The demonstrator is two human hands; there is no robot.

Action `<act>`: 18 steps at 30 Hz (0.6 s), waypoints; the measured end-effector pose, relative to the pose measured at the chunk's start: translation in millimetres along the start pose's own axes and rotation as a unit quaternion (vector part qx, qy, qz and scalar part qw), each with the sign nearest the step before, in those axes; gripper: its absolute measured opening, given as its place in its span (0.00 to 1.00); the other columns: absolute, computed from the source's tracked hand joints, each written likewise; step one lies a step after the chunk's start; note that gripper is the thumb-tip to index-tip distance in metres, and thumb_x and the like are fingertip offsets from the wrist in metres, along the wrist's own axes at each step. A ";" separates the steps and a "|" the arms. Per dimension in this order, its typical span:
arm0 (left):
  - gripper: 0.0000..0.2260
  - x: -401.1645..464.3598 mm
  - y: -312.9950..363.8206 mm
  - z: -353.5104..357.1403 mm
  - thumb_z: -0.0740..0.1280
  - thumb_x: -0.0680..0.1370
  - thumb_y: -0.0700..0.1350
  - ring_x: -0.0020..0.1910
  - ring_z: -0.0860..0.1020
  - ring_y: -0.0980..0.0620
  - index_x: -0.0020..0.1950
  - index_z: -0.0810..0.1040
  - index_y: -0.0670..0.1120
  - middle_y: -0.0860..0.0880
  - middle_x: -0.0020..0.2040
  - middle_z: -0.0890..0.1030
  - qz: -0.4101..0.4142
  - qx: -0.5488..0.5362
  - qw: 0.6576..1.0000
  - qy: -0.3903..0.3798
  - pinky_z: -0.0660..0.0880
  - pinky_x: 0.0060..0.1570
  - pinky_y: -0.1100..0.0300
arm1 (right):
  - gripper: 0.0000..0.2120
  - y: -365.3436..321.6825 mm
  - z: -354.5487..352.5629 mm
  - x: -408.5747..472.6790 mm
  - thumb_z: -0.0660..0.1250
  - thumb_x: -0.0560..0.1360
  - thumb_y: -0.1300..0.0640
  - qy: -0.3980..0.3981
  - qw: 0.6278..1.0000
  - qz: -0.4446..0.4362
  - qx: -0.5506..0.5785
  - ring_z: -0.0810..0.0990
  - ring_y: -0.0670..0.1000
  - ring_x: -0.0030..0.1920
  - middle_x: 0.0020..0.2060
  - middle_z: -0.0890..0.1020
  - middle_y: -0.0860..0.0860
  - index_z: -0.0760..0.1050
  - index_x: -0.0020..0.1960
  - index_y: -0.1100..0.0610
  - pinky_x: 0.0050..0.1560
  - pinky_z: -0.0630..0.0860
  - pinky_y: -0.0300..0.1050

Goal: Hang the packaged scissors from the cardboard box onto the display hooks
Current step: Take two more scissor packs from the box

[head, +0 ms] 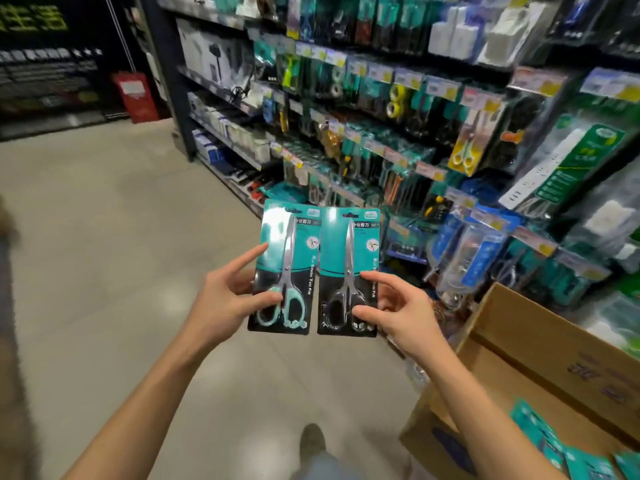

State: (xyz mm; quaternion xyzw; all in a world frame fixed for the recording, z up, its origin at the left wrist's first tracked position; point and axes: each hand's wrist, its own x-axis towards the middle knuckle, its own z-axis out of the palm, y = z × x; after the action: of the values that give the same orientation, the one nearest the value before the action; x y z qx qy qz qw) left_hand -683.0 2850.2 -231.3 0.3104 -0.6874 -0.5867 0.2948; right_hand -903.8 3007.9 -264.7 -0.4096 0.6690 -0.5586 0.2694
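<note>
I look down at two hands held out over a shop aisle, each gripping one carded pack of scissors, side by side and upright. The left hand [232, 296] pinches the mint-handled scissors pack [282, 271] by its lower left edge, thumb on the front near the handles, index finger stretched up along the card. The right hand [398, 306] pinches the black-handled scissors pack [348, 271] at its lower right edge, thumb pressed on the front. The two cards nearly touch.

To my right stands an open cardboard box [540, 341] with more teal packs [554, 448] lying inside. Beyond the hands rise the display hooks [398, 150], crowded with hanging goods; a yellow-handled scissors pack [465, 147] hangs up to the right.

I judge the step as carrying: both packs are out of the box, neither hung. Next calls for finding the matching hook and threading each card's top slot onto it, one at a time.
</note>
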 end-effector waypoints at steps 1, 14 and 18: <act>0.35 3.4 -1.9 -6.7 0.74 0.69 0.30 0.45 0.84 0.61 0.70 0.68 0.55 0.62 0.42 0.85 -0.001 -0.002 1.000 0.008 0.78 0.38 0.68 | 0.23 -0.2 8.1 9.6 0.79 0.66 0.62 0.000 1.000 -0.002 0.008 0.72 0.44 0.34 0.36 0.81 0.37 0.80 0.57 0.45 0.34 0.72 0.36; 0.33 138.0 -20.1 -72.3 0.74 0.70 0.31 0.48 0.84 0.58 0.68 0.69 0.57 0.59 0.45 0.86 -0.008 0.008 0.999 0.047 0.78 0.43 0.68 | 0.24 17.9 88.2 165.1 0.79 0.64 0.65 -0.002 0.995 0.003 0.099 0.79 0.66 0.44 0.50 0.86 0.49 0.81 0.56 0.47 0.47 0.79 0.57; 0.33 214.1 -21.0 -76.4 0.72 0.70 0.29 0.49 0.85 0.52 0.66 0.71 0.58 0.52 0.49 0.86 -0.015 -0.005 1.000 0.019 0.80 0.44 0.63 | 0.25 30.3 91.0 222.6 0.78 0.64 0.66 0.045 0.991 0.019 0.124 0.84 0.54 0.52 0.52 0.85 0.50 0.80 0.56 0.46 0.54 0.80 0.50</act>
State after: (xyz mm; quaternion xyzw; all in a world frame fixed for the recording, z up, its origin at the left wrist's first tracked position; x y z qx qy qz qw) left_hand -758.2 2634.6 -232.8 0.3305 -0.6740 -0.5884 0.3004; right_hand -952.4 2772.2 -293.4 -0.3347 0.6133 -0.6503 0.2983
